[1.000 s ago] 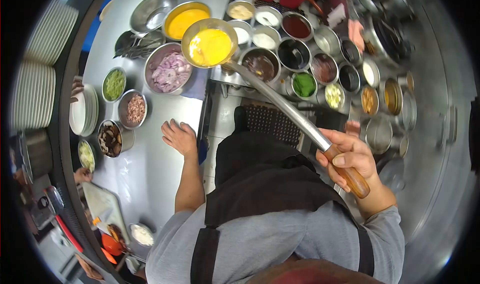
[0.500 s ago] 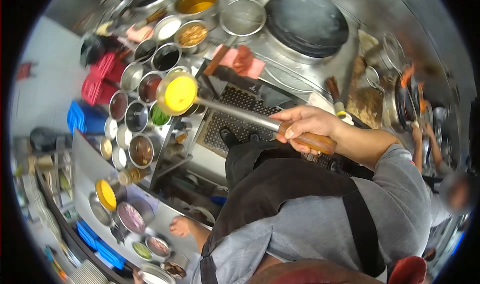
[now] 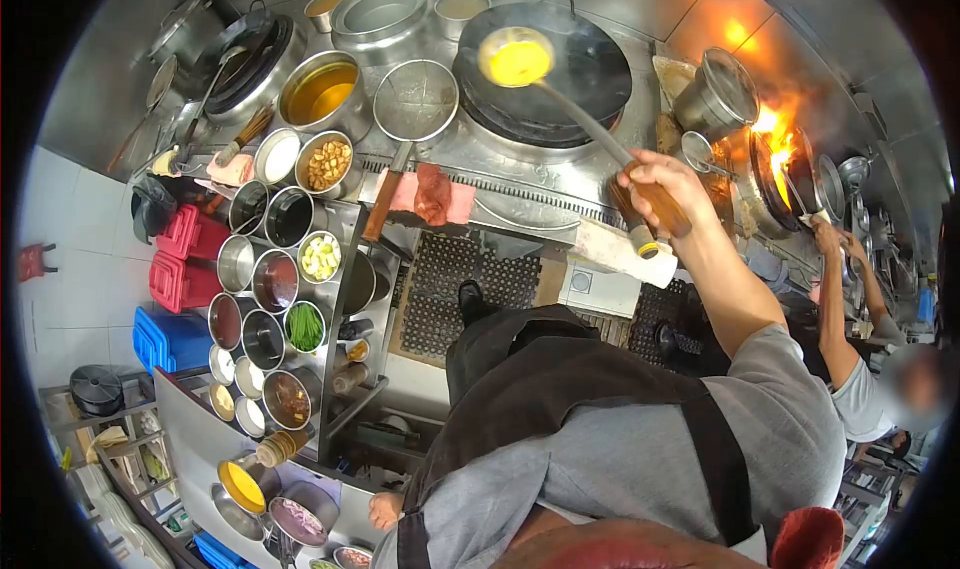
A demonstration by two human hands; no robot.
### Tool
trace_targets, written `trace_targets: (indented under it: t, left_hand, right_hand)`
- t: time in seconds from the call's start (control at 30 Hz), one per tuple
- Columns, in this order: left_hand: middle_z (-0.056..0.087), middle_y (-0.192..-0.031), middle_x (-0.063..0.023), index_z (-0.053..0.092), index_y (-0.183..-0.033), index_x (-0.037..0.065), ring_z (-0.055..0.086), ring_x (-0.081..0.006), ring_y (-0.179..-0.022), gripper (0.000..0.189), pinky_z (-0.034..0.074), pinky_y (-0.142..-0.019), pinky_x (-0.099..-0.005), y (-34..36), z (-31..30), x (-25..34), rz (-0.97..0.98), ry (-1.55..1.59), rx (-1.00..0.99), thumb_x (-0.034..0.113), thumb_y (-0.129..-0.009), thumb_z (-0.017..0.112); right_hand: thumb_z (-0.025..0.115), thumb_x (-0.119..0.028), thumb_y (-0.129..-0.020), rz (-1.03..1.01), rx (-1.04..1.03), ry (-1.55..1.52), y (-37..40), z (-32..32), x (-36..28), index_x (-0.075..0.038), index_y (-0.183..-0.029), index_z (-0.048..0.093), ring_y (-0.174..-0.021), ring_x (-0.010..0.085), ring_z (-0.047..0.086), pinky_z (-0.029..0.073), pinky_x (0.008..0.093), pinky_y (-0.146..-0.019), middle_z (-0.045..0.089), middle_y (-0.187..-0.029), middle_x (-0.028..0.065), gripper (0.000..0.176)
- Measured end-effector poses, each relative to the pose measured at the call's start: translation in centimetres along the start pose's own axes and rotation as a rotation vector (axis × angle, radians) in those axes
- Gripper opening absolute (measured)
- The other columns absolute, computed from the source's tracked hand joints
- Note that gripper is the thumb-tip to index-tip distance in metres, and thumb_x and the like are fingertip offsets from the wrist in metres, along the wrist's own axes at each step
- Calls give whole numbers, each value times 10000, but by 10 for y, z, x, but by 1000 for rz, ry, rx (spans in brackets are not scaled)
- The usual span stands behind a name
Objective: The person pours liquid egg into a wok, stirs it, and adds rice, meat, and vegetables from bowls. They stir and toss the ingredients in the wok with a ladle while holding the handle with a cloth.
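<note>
My right hand is closed around the wooden handle of a long ladle. The ladle's bowl is filled with a bright yellow liquid that looks like beaten egg. It is held over a black wok, from which light steam rises. My left hand hangs low beside the left counter, its fingers curled and nothing visible in them. Close to it on that counter stand a pot of the same yellow liquid and a pot of chopped pinkish pieces.
A wire strainer lies left of the wok, near a pot of amber oil. Several metal containers, including chopped greens, line the left. At right, flames rise around a pan that a co-worker's hands work at.
My right hand has carried the filled ladle up and right, from above the containers to over the wok. My left hand has shifted lower in view. Flames at right have grown.
</note>
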State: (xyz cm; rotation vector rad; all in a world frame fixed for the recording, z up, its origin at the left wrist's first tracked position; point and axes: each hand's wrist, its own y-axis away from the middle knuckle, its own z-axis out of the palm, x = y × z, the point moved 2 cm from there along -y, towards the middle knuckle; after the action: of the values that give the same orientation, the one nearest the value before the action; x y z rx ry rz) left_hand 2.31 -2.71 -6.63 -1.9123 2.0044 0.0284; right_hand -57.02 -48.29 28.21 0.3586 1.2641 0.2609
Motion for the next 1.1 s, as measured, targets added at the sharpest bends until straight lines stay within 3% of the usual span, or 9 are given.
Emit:
trace_targets:
  t: [0.37, 0.43, 0.63, 0.67, 0.73, 0.77, 0.8, 0.87, 1.1]
  left_hand:
    - [527, -959, -44, 529, -964, 114, 544, -207, -914, 270, 441, -710, -405, -8, -2, 80, 466, 175, -257, 342, -863, 425]
    - [529, -949, -45, 530, -959, 110, 547, -204, -903, 272, 442, -703, -398, -9, -1, 96, 543, 197, -333, 342, -864, 425]
    - [533, -919, -50, 535, -943, 99, 555, -195, -870, 277, 447, -680, -375, -11, 4, 137, 712, 145, -597, 343, -867, 427]
    - [534, -914, -51, 535, -940, 97, 556, -194, -865, 278, 447, -676, -372, -11, 5, 143, 736, 123, -647, 343, -868, 427]
    - [536, -904, -52, 537, -935, 94, 558, -191, -853, 280, 449, -668, -364, -15, 8, 152, 797, 71, -743, 343, -869, 428]
    - [537, -899, -53, 538, -932, 92, 560, -189, -848, 281, 450, -665, -360, -19, 9, 156, 827, 46, -789, 343, -869, 428]
    - [537, -894, -54, 538, -929, 90, 561, -187, -842, 283, 450, -661, -357, -22, 8, 161, 858, 19, -842, 344, -870, 429]
    - [539, -884, -55, 540, -924, 86, 564, -184, -831, 285, 452, -653, -349, -28, 12, 165, 924, -9, -935, 344, -871, 429]
    - [545, -849, -60, 545, -905, 74, 573, -174, -792, 295, 457, -627, -323, -44, -38, 225, 1501, 253, -1126, 344, -874, 431]
  right_hand:
    - [598, -62, -755, -79, 349, 590, -124, -64, 7, 50, -1180, 518, -439, 117, 516, 404, 256, -381, 579, -722, 25, 447]
    - [618, -66, -719, -176, 333, 673, -129, -70, 0, 105, -1330, 412, -553, 194, 602, 480, 305, -506, 651, -863, 146, 668]
    - [603, -73, -728, -309, 561, 1031, -93, -47, -17, 37, -1358, 412, -794, 235, 674, 523, 325, -711, 656, -1042, 231, 668]
    - [628, -36, -776, -428, 594, 1096, -86, -49, -2, -24, -1409, 372, -601, 136, 567, 476, 279, -538, 629, -938, 123, 683]
    - [637, -66, -808, -453, 641, 972, -82, -84, 63, -91, -1405, 410, -601, 116, 555, 473, 284, -527, 629, -908, 90, 639]
    - [616, -80, -832, -247, 629, 764, -58, -46, 67, -89, -1373, 445, -578, 115, 550, 465, 281, -508, 630, -883, 81, 568]
    - [612, -109, -843, -396, 648, 942, -74, -114, 134, -43, -1299, 496, -527, 121, 533, 448, 277, -475, 623, -798, 69, 476]
    - [608, -184, -835, -126, 663, 754, -54, -66, 123, 28, -1187, 547, -457, 142, 508, 406, 296, -444, 550, -611, 51, 415]
    - [604, -170, -832, -269, 604, 906, -86, -82, 137, 38, -1214, 538, -431, 109, 461, 361, 284, -409, 524, -585, 37, 440]
